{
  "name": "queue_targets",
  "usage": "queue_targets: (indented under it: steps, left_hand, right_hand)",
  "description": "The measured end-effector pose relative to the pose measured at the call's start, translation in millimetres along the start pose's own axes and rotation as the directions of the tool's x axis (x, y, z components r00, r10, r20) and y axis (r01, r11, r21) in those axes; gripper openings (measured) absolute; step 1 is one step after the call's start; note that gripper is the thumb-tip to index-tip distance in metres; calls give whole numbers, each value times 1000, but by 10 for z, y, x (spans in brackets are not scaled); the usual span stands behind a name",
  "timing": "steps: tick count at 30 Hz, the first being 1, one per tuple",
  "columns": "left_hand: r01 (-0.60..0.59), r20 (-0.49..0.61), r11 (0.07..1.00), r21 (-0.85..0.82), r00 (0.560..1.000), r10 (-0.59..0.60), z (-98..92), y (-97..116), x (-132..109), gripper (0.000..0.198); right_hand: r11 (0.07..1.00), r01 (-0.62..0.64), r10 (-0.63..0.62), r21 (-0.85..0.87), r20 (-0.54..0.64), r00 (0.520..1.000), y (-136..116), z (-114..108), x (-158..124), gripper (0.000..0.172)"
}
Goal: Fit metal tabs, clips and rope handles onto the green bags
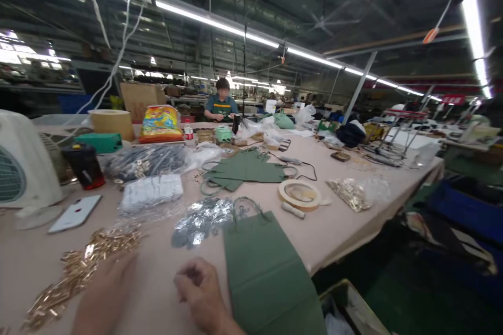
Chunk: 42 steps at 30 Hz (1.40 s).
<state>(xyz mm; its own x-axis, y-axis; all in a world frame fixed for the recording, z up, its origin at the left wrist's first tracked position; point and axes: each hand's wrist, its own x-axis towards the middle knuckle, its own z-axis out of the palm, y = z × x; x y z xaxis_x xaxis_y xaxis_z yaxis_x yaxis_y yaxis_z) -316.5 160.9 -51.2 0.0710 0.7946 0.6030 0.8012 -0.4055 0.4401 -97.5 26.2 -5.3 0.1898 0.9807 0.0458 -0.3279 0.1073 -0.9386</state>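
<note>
My left hand (106,288) is at the right edge of a pile of small gold metal pieces (70,272); motion smears its fingers. To its right, my right hand (202,290) is raised over the table with fingers curled together, and I cannot make out anything in them. Beside it lies a flat green bag panel (267,267) with a looped handle (247,203) at its far end. Just beyond my hands is a heap of shiny grey discs (202,220).
More green panels (247,170) lie further back. A tape roll (299,193), silvery pieces (349,193), a phone (75,213), a dark cup (84,165) and a white fan (23,162) surround the work area. Across the table sits a person (221,104). The table edge (377,230) runs along the right.
</note>
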Motion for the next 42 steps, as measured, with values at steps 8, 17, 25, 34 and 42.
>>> queue_targets:
  steps: [8,17,25,34,42]
  left_hand:
    - [192,142,931,-310,978,-155,-92,575,-108,44]
    - [444,396,327,-834,895,-205,622,2325,-410,46]
    - [462,443,213,-861,886,-134,854,2723,-552,26]
    - [431,404,228,-873,901,-157,925,2698,-559,16]
    - [418,383,258,-871,907,-178,918,2699,-554,13]
  right_hand:
    - [982,187,-190,-41,-89,978,-436,-770,134,34]
    - [909,120,-1,400,-285,959,-339,-1607,350,31]
    - [902,-10,99,432,-185,978,-284,-1625,262,30]
    - [898,-36,115,438,-155,981,-286,-1570,251,28]
    - [907,-41,108,419,-138,984,-305,-1506,229,34]
